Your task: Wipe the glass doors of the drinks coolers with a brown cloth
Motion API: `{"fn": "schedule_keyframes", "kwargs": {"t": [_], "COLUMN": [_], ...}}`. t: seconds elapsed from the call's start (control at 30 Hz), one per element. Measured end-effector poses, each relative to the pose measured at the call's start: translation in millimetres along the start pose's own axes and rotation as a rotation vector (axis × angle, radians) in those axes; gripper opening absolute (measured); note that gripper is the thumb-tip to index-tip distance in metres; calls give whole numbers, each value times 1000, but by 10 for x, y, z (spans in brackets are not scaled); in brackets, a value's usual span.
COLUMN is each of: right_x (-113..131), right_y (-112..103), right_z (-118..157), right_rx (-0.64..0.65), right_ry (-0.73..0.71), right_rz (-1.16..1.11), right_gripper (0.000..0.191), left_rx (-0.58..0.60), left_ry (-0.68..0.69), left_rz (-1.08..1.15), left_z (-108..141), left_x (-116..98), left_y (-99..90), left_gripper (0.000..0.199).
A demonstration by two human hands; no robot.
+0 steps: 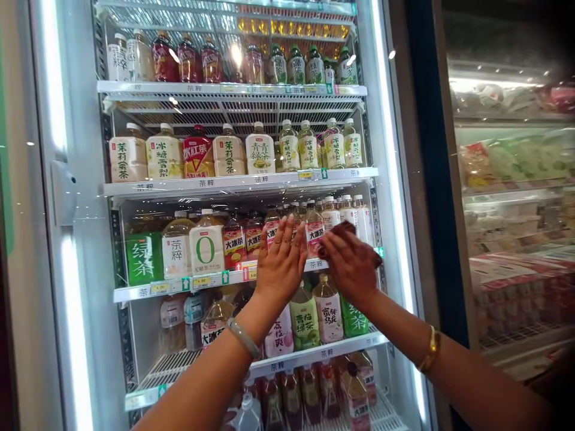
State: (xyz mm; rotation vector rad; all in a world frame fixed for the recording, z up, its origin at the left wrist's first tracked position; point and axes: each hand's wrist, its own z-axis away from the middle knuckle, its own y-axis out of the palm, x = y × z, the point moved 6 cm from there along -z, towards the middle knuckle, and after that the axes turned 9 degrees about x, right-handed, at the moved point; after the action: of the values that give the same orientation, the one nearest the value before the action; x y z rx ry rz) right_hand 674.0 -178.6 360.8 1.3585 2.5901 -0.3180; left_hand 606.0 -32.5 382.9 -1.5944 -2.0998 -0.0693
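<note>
The head camera faces a drinks cooler (242, 181) from close by.

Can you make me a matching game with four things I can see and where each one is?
1. Dark cloth
2. Gold bracelet
3. Pale bangle
4. Bottle with a big 0

A. On the wrist of the left hand
B. Standing on a white shelf
C. In the right hand
D. On the wrist of the right hand

Right pairs: 1-C, 2-D, 3-A, 4-B

Packs (516, 161) right of the drinks cooler (238, 183) are super blurry, its top's cropped, and my right hand (351, 267) half-hides a dark cloth (372, 254).
</note>
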Motion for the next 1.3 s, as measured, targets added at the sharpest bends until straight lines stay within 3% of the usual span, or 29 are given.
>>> {"fn": "schedule_keyframes", "kwargs": {"t": [0.07,0.13,0.2,0.27,0.33,0.4,0.5,0.63,0.7,0.77,0.9,1.0,1.1,1.17,1.23,1.3], "right_x": [220,211,71,-27,59,282,464,233,185,293,561,424,184,237,499,799], "right_y": [4,-5,-20,-27,-13,8,29,31,5,-11,-2,2,-5,-7,-5,-15], "right_z": [-141,-311,-388,-295,-136,-71,-218,-441,-346,-175,-107,-315,-375,-271,-191,-215], "right_rx": [19,-2,-59,-106,-106,-70,-11,-1,-41,-58,-13,-6,-32,-26,3,21], "right_ry": [-193,-210,-46,186,277,163,-49,41,159,189,-23,-110,105,204,98,-130], "right_rz": [-10,-20,-25,-27,-32,-39,-34,-46,-63,-61,-39,-3,3,14,19,-2], "right_gripper": [47,46,47,49,55,58,55,53,57,62,61,52,53,55,54,49], "left_rx": [-1,-5,-6,-4,-7,-5,4,10,22,36,52,60,73,77,69,55], "left_ry": [0,-11,-21,-27,-29,-22,-15,-23,-21,-23,-15,-6,46,80,74,16], "left_rz": [8,17,13,1,-6,5,49,90,103,113,107,105,80,58,47,41], "left_z": [50,78,89,93,98,104,108,109,113,119,123,136,201,275,349,401], "left_x": [29,29,13,-4,-12,-14,-9,2,1,1,-8,27,106,184,285,406], "left_y": [-6,3,17,27,31,36,46,55,66,79,87,61,22,-3,-32,-70], "left_gripper": [76,76,74,71,70,70,73,71,70,70,72,73,71,72,74,76]}}
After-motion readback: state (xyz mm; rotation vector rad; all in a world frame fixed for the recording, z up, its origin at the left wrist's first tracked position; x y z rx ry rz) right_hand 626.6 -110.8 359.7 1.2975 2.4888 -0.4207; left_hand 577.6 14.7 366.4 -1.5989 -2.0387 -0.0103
